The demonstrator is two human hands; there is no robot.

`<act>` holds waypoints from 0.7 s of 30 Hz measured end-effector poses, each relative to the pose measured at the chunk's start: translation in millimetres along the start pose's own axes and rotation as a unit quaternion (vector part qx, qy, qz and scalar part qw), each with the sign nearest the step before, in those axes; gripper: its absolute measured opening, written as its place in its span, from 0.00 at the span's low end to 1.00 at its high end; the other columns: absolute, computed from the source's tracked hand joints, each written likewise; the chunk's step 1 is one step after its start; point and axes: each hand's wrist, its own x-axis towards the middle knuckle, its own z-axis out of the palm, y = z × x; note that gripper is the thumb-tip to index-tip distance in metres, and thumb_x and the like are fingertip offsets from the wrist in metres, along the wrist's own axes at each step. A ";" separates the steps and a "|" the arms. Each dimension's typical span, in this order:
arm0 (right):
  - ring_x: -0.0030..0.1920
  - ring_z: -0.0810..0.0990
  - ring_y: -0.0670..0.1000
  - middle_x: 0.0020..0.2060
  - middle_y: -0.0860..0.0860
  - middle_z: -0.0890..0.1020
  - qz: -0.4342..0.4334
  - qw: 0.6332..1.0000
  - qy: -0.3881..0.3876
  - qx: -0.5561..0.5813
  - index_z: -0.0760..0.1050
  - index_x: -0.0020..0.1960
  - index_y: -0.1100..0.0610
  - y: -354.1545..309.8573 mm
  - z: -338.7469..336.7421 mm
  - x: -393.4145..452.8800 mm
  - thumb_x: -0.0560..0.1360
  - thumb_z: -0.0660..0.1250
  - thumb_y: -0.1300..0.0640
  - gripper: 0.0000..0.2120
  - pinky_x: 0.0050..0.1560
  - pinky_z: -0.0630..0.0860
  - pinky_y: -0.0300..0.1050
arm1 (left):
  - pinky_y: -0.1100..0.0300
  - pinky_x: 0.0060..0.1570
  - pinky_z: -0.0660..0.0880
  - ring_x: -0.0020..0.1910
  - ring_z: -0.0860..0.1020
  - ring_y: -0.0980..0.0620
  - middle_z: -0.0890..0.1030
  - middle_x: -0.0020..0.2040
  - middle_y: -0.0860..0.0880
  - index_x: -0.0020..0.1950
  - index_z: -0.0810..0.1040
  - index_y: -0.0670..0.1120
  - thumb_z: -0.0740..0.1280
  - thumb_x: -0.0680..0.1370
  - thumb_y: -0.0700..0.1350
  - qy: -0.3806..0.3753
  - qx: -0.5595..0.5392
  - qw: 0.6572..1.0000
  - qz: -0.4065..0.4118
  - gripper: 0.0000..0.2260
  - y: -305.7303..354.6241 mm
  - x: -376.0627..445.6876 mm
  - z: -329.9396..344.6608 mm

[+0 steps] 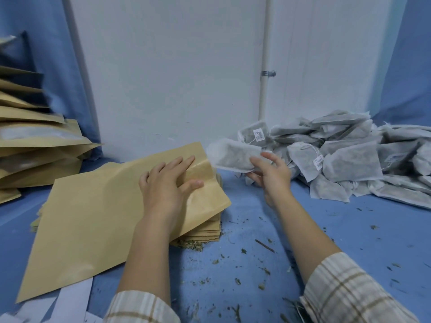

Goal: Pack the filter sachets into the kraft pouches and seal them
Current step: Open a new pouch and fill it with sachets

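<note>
A blue cloth surface [256,229] is seen under everything, matte and soft-looking, and all places below are given from the top kraft pouch [93,220]. This pouch is a large flat rectangle of smooth tan paper with a slightly glossy band at its mouth, which is turned toward the right. It is laid on a low stack of empty pouches [205,231], of which only the thin layered edges are shown below its right corner. To the far right of the pouch a loose heap of filter sachets [349,159] is piled, made of grey fibrous fabric, soft and pillow-like, some with strings and small white printed tags whose text is too small to be read. To the left of the pouch a tall pile of filled pouches [35,145] is stacked, cut off by the frame edge. The left hand [166,185] is pressed flat on the pouch near its mouth, fingers straight and spread. Just right of the mouth, one filter sachet [233,157] is pinched by the right hand [271,176] between thumb and fingers; it is slightly blurred. Dry herb crumbs [263,285] are scattered below the pouch, to the right, and white paper strips [70,301] are partly hidden at its lower corner.
</note>
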 end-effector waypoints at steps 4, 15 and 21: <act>0.35 0.82 0.49 0.40 0.56 0.81 0.013 0.984 -0.154 -0.091 0.76 0.53 0.61 1.7 10.1 -8.0 0.71 0.70 0.67 0.12 0.35 0.79 0.41 | 0.65 0.66 0.45 0.69 0.60 0.57 0.70 0.70 0.59 0.65 0.72 0.66 0.70 0.71 0.57 0.009 -0.067 0.997 0.036 0.22 15.6 -0.5 0.8; 0.44 0.80 0.49 0.41 0.51 0.83 -0.094 0.923 -0.131 -0.350 0.82 0.46 0.52 12.4 15.1 -8.2 0.75 0.65 0.54 0.07 0.44 0.75 0.47 | 0.50 0.68 0.58 0.53 0.64 0.65 0.78 0.54 0.63 0.62 0.75 0.64 0.72 0.71 0.52 -0.023 -0.123 0.990 0.062 0.20 32.6 -4.5 11.4; 0.63 0.68 0.58 0.64 0.58 0.64 -0.045 0.850 0.013 -0.525 0.67 0.68 0.47 34.8 -20.2 18.0 0.77 0.59 0.47 0.20 0.63 0.66 0.49 | 0.53 0.68 0.52 0.66 0.62 0.54 0.74 0.66 0.59 0.65 0.72 0.64 0.67 0.73 0.57 0.005 -0.050 0.998 0.033 0.21 26.0 -3.9 12.9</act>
